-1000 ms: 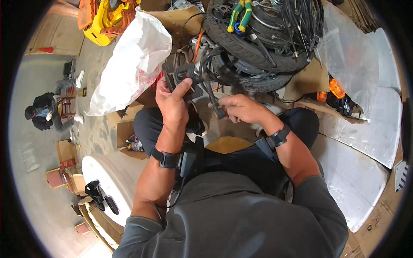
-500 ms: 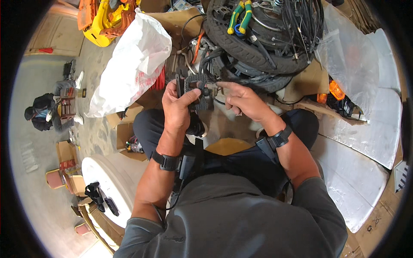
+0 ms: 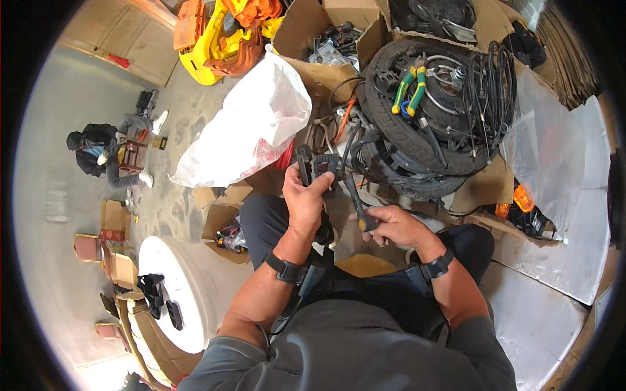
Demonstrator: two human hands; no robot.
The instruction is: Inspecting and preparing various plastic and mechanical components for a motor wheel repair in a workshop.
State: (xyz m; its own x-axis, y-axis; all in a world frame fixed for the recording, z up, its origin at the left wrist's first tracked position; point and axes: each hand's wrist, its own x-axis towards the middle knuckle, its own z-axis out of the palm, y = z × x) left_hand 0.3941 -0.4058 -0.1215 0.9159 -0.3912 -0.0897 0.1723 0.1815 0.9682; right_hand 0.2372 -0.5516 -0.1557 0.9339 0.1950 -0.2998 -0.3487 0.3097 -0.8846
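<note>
My left hand is closed around a black pedal, thumb on top and fingers underneath. From the pedal a dark crank arm slants down toward me, with a rounded, brownish end. My right hand is closed at that lower end, index finger and thumb against it; its other fingers are curled and partly hidden. Beyond the hands lie stacked black wheels with tyres. On them rest green-and-yellow pliers and a bundle of black cables.
A white plastic bag stands left of the wheels, near orange and yellow plastic parts. Open cardboard boxes are behind. White wrapped panels line the right. A round white table and a seated person are at left.
The crank arm now points down toward me, and my right hand has moved nearer my body with its end. My left hand keeps hold of the pedal. The whole view has shifted.
</note>
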